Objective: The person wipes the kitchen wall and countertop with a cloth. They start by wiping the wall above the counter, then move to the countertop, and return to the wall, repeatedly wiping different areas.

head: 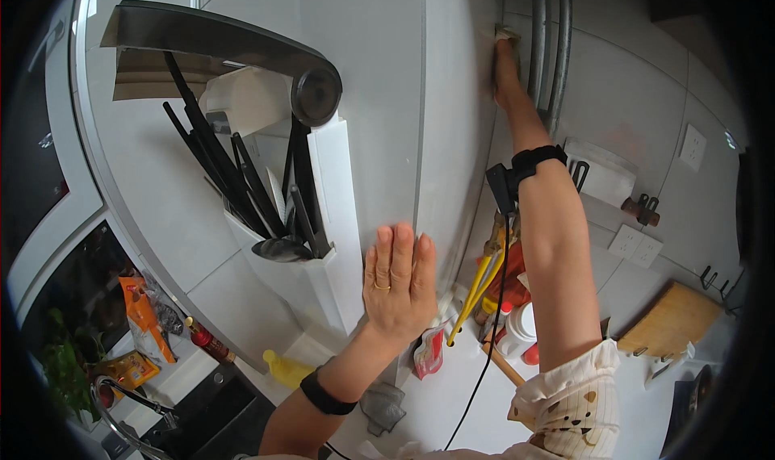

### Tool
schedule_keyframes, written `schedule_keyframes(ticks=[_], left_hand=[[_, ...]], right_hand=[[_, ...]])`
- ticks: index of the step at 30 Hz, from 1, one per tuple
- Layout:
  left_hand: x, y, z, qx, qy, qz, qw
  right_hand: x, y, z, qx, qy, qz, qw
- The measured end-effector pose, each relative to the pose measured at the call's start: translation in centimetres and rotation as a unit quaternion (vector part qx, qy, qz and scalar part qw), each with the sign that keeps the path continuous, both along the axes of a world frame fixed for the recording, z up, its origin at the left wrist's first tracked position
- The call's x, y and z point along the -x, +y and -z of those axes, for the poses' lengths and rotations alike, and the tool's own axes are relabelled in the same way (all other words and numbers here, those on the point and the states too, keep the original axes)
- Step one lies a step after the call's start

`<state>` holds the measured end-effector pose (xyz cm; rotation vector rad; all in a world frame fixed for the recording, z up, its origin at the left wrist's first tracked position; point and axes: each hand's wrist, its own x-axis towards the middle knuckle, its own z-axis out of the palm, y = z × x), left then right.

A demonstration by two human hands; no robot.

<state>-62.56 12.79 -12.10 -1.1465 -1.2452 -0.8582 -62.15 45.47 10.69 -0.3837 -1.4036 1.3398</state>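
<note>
My left hand point(399, 287) lies flat against a light-tiled corner column point(387, 157), fingers extended and nothing in its grasp. It wears a ring, with a black band around the wrist. High up and further away, my right hand point(505, 72) presses a pale cloth point(507, 34) to the wall beside two metal pipes point(540, 42). Its fingers are partly hidden. A black device with a cable point(497, 266) is strapped to my right forearm. Left of the column, a white wall-mounted utensil holder point(290, 284) carries several black chopsticks point(212, 157) and a spoon point(281, 250).
A dark lid point(218, 33) juts out above the utensils. On the worktop point(448, 408) lie a grey cloth point(382, 407), a red packet point(430, 351) and a white tub point(521, 330). A black sink point(212, 411) with a faucet point(160, 408) is lower left. A wooden board point(672, 321) leans at right.
</note>
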Motion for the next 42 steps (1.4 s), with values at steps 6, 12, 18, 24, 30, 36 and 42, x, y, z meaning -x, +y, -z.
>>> schedule_keyframes(ticks=[6, 12, 18, 24, 30, 36, 42], left_hand=[[-0.4, -0.1, -0.2, -0.007, -0.039, 0.124, 0.991], [-0.1, -0.4, -0.2, 0.013, -0.040, 0.170, 0.984], [0.3, -0.7, -0.1, 0.036, -0.043, 0.211, 0.976], [0.9, -1.4, 0.0, 0.056, -0.016, 0.296, 0.953], [0.7, -0.9, 0.3, 0.055, -0.004, 0.235, 0.971], [0.8, -0.4, 0.3, 0.023, 0.025, 0.223, 0.974], [0.9, -0.5, 0.5, 0.049, 0.022, 0.198, 0.979]], right_hand=[[-0.8, -3.9, 3.5, 0.017, 0.000, 0.000, 1.000], [-0.8, -11.1, 9.8, -0.076, 0.018, 0.028, 0.997], [-2.5, -21.4, 17.6, -0.150, -0.015, 0.051, 0.987], [-3.6, -25.9, 24.0, -0.191, -0.101, 0.031, 0.976], [-1.3, -17.0, 19.7, 0.009, -0.124, 0.078, 0.989], [0.4, -10.0, 16.3, 0.069, -0.045, 0.106, 0.991], [2.4, -4.9, 16.8, 0.072, 0.011, 0.134, 0.988]])
